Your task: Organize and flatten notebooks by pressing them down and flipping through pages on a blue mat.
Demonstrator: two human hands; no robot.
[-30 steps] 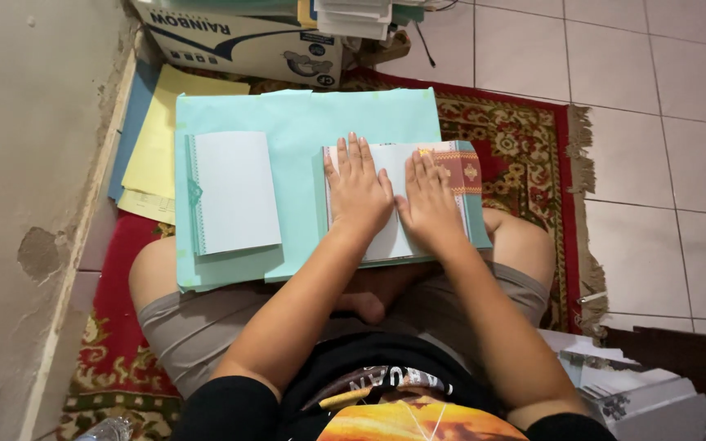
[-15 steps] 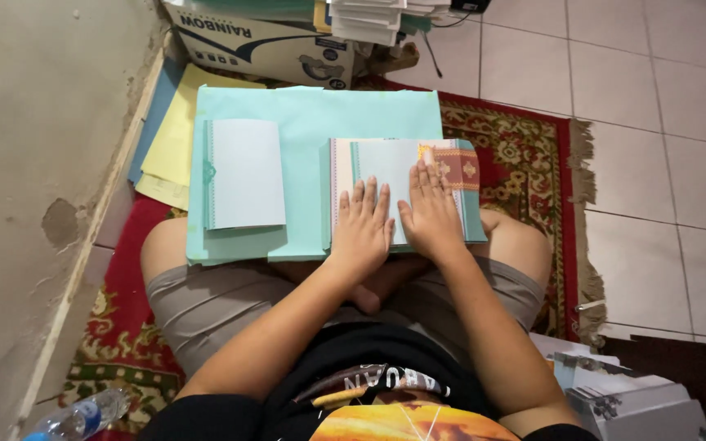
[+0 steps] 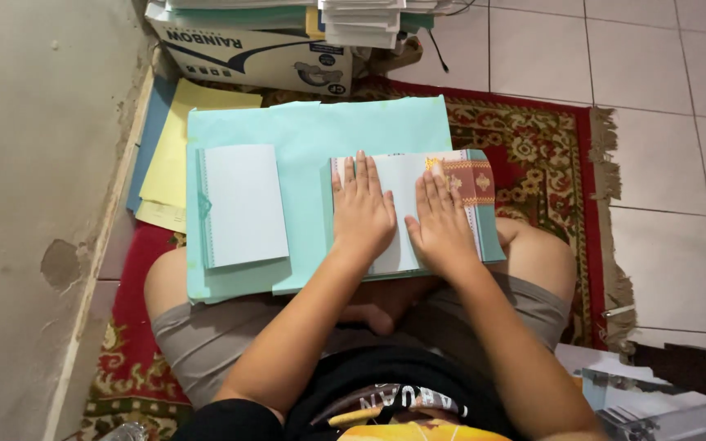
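While both palms are pressed flat, the left hand [image 3: 363, 214] and the right hand [image 3: 443, 224] are seen side by side, fingers extended toward twelve o'clock and slightly spread; nothing is grasped by either, and each is laid open upon the folded booklet [image 3: 406, 214]. The booklet, pale inside with a teal margin, is held down across the lap, and a red-brown patterned band [image 3: 469, 181] is shown at its one o'clock corner, just beyond the right fingertips. Beneath it a large sheet of light teal paper [image 3: 312, 139] is spread over the knees [image 3: 533, 253], the booklet occupying the sheet's right portion. At nine o'clock from the hands, well apart from them, a second folded booklet [image 3: 243, 204] is laid on the same sheet, its blank pale face upward. Further toward ten o'clock, yellow sheets [image 3: 175, 155] and a blue sheet [image 3: 147, 135] are seen projecting from under the teal paper. A red patterned rug [image 3: 549, 155] is shown underneath, on a floor of pale tiles [image 3: 663, 106]. At twelve o'clock a cardboard box [image 3: 247, 53] is placed, with stacked papers [image 3: 361, 20] upon it; a grey wall [image 3: 34, 163] runs along nine o'clock.
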